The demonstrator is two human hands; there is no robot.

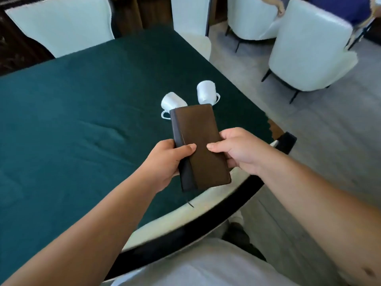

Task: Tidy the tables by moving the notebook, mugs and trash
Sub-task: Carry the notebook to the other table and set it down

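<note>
A closed brown notebook (199, 141) with a dark spine is held above the near edge of the table (72, 120), which is covered with a dark green cloth. My left hand (167, 164) grips its left edge, thumb on the cover. My right hand (237, 149) grips its right edge, thumb on top. A thin ribbon hangs from the notebook's lower end. Just beyond the notebook, two white mugs stand upside down on the cloth: the left mug (171, 102) is partly hidden by the notebook, the right mug (207, 93) is in full view.
White upholstered chairs stand around the table: one at the far left (61, 23), one at the far side (189, 17), and two more on the grey floor to the right (309, 48). The table's black rim (185, 236) curves close to my body.
</note>
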